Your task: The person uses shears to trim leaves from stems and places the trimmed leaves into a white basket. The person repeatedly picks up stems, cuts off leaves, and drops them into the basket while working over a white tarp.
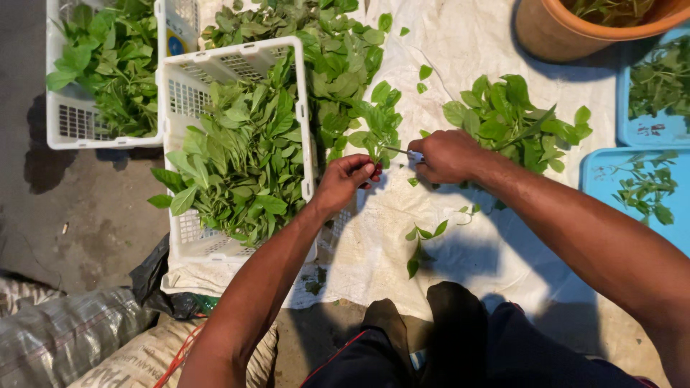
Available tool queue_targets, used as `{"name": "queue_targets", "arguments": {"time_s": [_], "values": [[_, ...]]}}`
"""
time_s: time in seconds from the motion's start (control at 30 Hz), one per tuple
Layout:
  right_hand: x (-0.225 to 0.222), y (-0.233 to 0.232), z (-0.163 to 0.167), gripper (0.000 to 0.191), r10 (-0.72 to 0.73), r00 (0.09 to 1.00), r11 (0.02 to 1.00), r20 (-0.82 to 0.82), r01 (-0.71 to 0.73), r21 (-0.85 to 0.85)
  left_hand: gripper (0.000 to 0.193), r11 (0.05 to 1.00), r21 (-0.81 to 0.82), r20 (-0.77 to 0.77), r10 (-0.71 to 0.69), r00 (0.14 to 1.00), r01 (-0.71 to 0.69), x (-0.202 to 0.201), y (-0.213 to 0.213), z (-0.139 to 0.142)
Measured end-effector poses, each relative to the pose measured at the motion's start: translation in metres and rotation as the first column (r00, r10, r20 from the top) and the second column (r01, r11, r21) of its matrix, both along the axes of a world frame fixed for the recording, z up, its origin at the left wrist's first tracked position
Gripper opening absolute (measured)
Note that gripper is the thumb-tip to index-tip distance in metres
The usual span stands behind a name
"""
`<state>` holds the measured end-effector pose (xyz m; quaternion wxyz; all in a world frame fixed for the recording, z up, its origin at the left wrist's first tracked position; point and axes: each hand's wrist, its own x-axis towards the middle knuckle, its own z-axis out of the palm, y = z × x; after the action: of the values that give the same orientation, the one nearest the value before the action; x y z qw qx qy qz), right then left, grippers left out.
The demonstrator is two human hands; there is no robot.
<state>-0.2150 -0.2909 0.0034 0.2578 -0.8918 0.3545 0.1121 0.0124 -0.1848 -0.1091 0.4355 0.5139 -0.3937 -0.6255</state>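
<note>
Left hand [350,177] fingers pinch a leafy sprig [375,136]; right hand [445,156] fingers grip its stem.

Two white slatted crates [172,79] [54,108] full of green leaves, loose leaf piles [514,122] on a white cloth [467,43] — orange tub [568,32] top right, two blue trays [647,133] [596,179] at right edge. Woven sacks [65,338] and black plastic bag [154,276] lower left — grey concrete floor [79,208].

I see glossy green leaves [248,154] in a matt white plastic crate [183,79], on a rough white cloth sheet [460,43], beside smooth blue plastic trays [600,179]
</note>
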Motion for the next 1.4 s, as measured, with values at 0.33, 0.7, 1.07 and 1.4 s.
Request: {"name": "queue_targets", "arguments": {"time_s": [0.33, 0.7, 1.07, 1.4], "values": [[-0.038, 0.036, -0.015, 0.016, -0.816, 0.349, 0.554, 0.460, 0.248, 0.795, 0.018, 0.995, 0.056, -0.361, 0.097, 0.928, -0.082, -0.092, -0.031, 0.001], [-0.194, -0.025, 0.017, 0.017, -0.762, -0.344, 0.345, 0.548, 0.501, 0.794, 0.023, 0.978, -0.097, -0.094, 0.177, 0.980, -0.186, -0.119, -0.088, 0.006], [-0.156, -0.039, -0.019, 0.007, -0.751, -0.085, 0.487, 0.655, 0.598, 0.636, 0.024, 0.983, -0.167, 0.740, 0.074, 0.668, 0.076, -0.094, -0.115, 0.008], [-0.100, -0.029, -0.029, 0.012, -0.782, 0.284, 0.611, 0.554, 0.522, 0.595, 0.035, 0.992, 0.117, 0.594, -0.029, 0.804, -0.051, -0.135, -0.133, -0.001]]}}
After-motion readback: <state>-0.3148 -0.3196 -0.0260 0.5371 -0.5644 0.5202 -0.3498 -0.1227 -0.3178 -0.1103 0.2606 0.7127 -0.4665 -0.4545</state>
